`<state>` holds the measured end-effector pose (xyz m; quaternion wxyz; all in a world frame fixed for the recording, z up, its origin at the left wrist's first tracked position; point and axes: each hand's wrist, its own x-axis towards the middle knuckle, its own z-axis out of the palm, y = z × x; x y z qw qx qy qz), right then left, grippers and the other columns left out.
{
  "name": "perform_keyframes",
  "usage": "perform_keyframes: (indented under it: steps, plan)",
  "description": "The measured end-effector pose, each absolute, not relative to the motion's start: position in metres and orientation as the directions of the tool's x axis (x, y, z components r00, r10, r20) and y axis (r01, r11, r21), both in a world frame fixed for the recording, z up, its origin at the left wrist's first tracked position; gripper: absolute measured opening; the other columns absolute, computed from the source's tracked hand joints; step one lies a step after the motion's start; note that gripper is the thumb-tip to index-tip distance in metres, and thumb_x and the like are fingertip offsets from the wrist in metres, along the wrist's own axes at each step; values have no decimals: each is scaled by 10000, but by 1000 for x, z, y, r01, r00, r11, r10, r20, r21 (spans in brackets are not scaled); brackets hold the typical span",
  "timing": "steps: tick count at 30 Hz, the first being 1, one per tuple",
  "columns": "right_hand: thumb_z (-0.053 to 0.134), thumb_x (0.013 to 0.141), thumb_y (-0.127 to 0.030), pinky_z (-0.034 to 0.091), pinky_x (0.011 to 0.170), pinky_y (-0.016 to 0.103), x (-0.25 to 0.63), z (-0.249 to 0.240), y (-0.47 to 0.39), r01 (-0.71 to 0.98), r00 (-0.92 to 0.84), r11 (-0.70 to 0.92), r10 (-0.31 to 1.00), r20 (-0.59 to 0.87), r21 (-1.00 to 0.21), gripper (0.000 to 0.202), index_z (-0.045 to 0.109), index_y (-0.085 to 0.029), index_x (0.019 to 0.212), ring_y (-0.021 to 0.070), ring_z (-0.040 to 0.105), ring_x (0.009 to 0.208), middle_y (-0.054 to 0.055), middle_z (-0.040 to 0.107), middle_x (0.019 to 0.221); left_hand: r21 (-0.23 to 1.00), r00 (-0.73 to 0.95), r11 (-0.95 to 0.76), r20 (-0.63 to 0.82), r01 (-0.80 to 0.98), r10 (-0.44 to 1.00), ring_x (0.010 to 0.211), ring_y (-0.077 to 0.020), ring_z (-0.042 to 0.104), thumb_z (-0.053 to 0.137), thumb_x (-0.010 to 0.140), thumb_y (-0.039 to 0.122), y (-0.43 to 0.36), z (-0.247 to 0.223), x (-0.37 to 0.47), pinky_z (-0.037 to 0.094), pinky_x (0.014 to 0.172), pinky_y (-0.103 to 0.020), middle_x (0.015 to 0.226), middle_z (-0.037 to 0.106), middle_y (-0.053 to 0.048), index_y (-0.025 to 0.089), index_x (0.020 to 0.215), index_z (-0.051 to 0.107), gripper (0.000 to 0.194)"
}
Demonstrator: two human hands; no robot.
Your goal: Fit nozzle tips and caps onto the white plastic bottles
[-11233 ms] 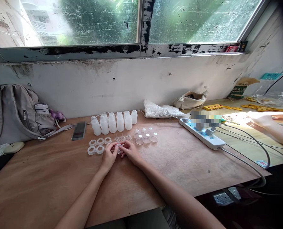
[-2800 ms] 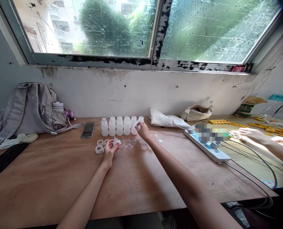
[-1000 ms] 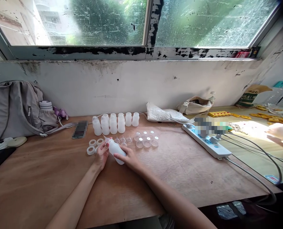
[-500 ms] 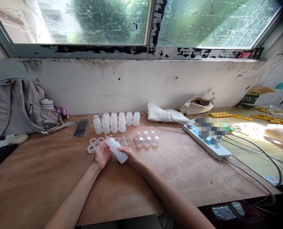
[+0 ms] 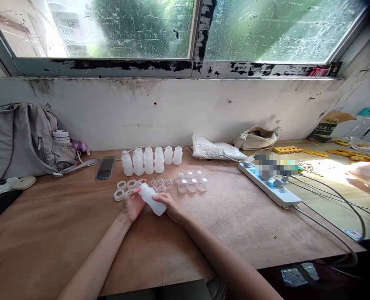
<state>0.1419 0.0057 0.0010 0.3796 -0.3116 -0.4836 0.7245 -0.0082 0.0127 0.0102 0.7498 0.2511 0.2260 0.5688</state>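
Note:
A frosted white bottle [image 5: 153, 200] lies tilted between my two hands, its top end toward the upper left. My left hand [image 5: 133, 205] has its fingers around the top end of the bottle. Around the bottle's lower body are the fingers of my right hand [image 5: 170, 207]. Several white rings [image 5: 119, 194] lie left of the bottle, partly hidden by my left hand. Behind my hands are several clear nipple-shaped pieces [image 5: 161, 182]. Clear round caps [image 5: 192, 187] lie to the right. Frosted bottles [image 5: 148, 161] stand upright in a group farther back.
A power strip [image 5: 269, 185] with cables lies at the right. A phone [image 5: 105, 168] and a grey backpack [image 5: 25, 139] are at the left. A white packet [image 5: 214, 148] and a beige bag [image 5: 256, 138] rest by the wall. Another person's hand [image 5: 367, 175] shows at the far right.
The fingers of my left hand have closed further around the top of the bottle. The bottle has shifted very slightly. The other person's hand at the far right has moved a little.

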Motion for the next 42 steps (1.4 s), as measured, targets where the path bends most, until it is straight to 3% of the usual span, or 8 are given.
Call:
perform_keyframes:
  steps: [8, 20, 24, 27, 30, 34, 38, 42]
  plan:
    - [400, 779, -469, 313, 330, 186, 147, 3, 5, -365, -699, -501, 704, -125, -784, 424, 508, -95, 946, 115, 486, 419, 64, 590, 592, 616, 324, 258, -5, -745, 946, 915, -222, 542, 467, 595, 139, 10, 13, -9, 411, 791, -336, 986, 604, -47, 184, 1033, 568, 451]
    - [443, 759, -472, 319, 352, 186, 146, 4, 5, -349, -668, -465, 732, -132, -813, 415, 498, -108, 952, 114, 485, 454, 50, 570, 605, 639, 287, 218, 4, -737, 958, 907, -195, 551, 569, 697, 232, 7, 19, -11, 405, 810, -303, 1001, 603, -50, 179, 1042, 564, 349]
    - [487, 737, -483, 310, 343, 197, 144, 1, 8, -253, -557, -294, 823, -109, -922, 364, 501, -137, 848, 98, 442, 430, 5, 507, 582, 602, 310, 270, -39, -751, 950, 961, -229, 542, 555, 695, 271, 10, 16, -8, 414, 819, -337, 1080, 584, -73, 162, 1007, 578, 331]
    - [570, 678, -479, 370, 429, 220, 143, 0, 7, 24, -328, 2, 945, -6, -1000, 360, 493, -175, 856, 115, 477, 520, -11, 510, 650, 643, 232, 208, -49, -737, 971, 932, -221, 557, 586, 702, 366, 12, 13, -4, 427, 800, -323, 1030, 602, -77, 166, 1009, 572, 366]
    - [651, 608, -408, 423, 638, 289, 143, -1, 2, 394, -236, 302, 946, 222, -868, 383, 504, -193, 888, 174, 528, 739, 17, 551, 811, 734, 139, 123, -40, -667, 989, 876, -189, 574, 640, 682, 336, 10, 8, 2, 428, 769, -287, 964, 620, -57, 181, 1022, 555, 384]
    - [654, 585, -252, 412, 739, 350, 141, -3, -6, 591, -298, 461, 887, 352, -662, 384, 496, -178, 927, 236, 507, 877, 77, 545, 926, 797, -4, 84, -107, -598, 994, 759, -155, 588, 666, 646, 246, 4, 4, 10, 426, 693, -252, 816, 644, -34, 154, 886, 583, 270]
    - [648, 560, -204, 434, 673, 328, 136, -3, -11, 531, -293, 395, 916, 275, -749, 396, 492, -192, 923, 220, 538, 802, 53, 573, 873, 791, -44, 74, -127, -608, 991, 675, -157, 587, 644, 590, 182, 1, 4, 11, 428, 642, -258, 710, 639, -15, 149, 691, 563, 134]
    - [616, 610, -288, 380, 394, 202, 136, 3, -12, 178, -454, -31, 884, -110, -983, 338, 479, -173, 897, 128, 536, 524, -1, 565, 689, 737, 52, 112, -103, -666, 993, 699, -165, 585, 591, 563, 151, -2, 7, 8, 434, 662, -275, 665, 611, 9, 167, 642, 550, 90]
